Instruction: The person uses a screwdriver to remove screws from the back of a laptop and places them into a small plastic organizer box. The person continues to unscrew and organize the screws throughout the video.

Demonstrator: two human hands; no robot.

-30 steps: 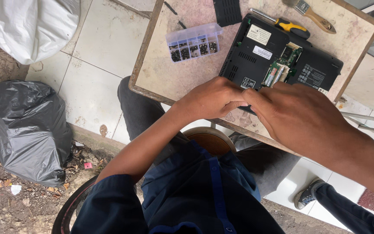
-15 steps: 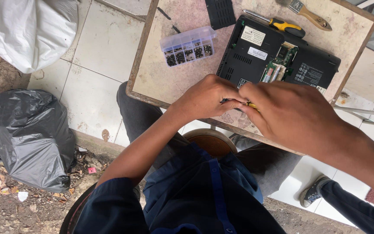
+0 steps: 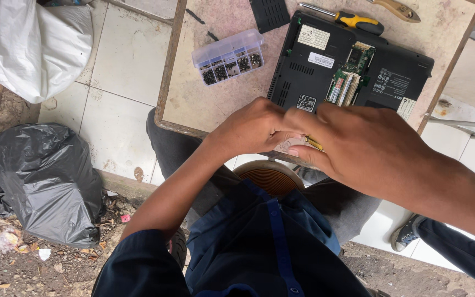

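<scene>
Both hands together at surface edge: left hand and right hand pinch small yellow tool (mostly hidden) beside black laptop; screw box near.

Your hands meet at the table's near edge, over the six o'clock side of the upturned black laptop, which fills the right half. At ten o'clock the clear screw box sits just beside the laptop, with bare tabletop open between it and your left wrist. At twelve o'clock a yellow-handled screwdriver, a black cover panel and a wooden-handled tool line the far edge.
</scene>
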